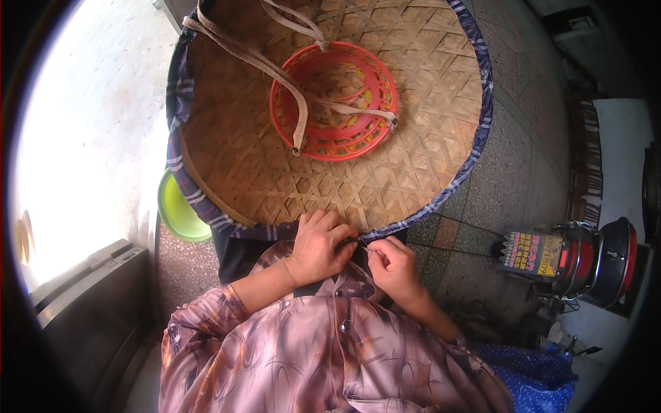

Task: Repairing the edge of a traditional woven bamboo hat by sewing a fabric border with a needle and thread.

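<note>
A large round woven bamboo tray-basket [241, 151] leans away from my lap, its near edge at my waist. Dark plaid cloth [180, 148] wraps its rim. On the near rim my left hand [320, 241] is closed, fingers over the inside and thumb toward the cloth edge. Just right of it, my right hand [394, 268] makes a pinch at the cloth. Something thin and needle-like shows at those fingertips, too small to name for sure. Inside the basket sits a red openwork plastic basket [334, 148], with pale fabric straps [258, 62] lying across it.
A lime-green basin [182, 206] stands on the floor at the left, beside a bright doorway with a dark metal frame [93, 303]. At the right are a black and red appliance [582, 261] and a blue patterned cloth [530, 375]. Speckled tiles [509, 138] cover the floor.
</note>
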The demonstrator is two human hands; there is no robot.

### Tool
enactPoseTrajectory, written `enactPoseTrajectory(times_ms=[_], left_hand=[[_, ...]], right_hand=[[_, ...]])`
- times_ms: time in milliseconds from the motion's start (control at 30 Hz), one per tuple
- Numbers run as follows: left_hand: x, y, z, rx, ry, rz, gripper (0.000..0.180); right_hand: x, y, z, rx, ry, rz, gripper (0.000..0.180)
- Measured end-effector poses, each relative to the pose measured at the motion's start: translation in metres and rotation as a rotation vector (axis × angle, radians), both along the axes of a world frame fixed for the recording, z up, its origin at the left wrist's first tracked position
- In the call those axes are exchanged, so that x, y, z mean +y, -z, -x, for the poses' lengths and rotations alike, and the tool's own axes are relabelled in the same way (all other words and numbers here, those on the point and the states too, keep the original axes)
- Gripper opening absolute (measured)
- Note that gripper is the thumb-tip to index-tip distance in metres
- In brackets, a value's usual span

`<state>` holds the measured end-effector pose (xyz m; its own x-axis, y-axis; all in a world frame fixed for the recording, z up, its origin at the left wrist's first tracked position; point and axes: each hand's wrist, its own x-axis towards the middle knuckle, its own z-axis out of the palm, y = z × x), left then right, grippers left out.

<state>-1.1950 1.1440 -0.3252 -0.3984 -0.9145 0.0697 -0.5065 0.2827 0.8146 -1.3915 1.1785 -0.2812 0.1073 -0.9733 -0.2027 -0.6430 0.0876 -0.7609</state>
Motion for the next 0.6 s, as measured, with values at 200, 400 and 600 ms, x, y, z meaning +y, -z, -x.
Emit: enactPoseTrajectory(times_ms=[200,400,600], left_hand=[[0.001,0.0067,0.0037,-0.009,-0.029,-0.034,0.013],[0.0,0.0072,0.0044,-0.014,-0.042,-0.036,0.012],[-0.0005,0.0069,0.0038,-0.021,-0.046,-0.043,0.012]], right_hand=[[-0.0038,-0.0046,-0.0002,0.025,-0.032,0.03,0.007],[-0.0063,-0.0003,-0.0032,0.08,-0.055,0.066,0.007],[-0.0074,0.0008,-0.005,0.088,-0.076,0.101,0.01]])
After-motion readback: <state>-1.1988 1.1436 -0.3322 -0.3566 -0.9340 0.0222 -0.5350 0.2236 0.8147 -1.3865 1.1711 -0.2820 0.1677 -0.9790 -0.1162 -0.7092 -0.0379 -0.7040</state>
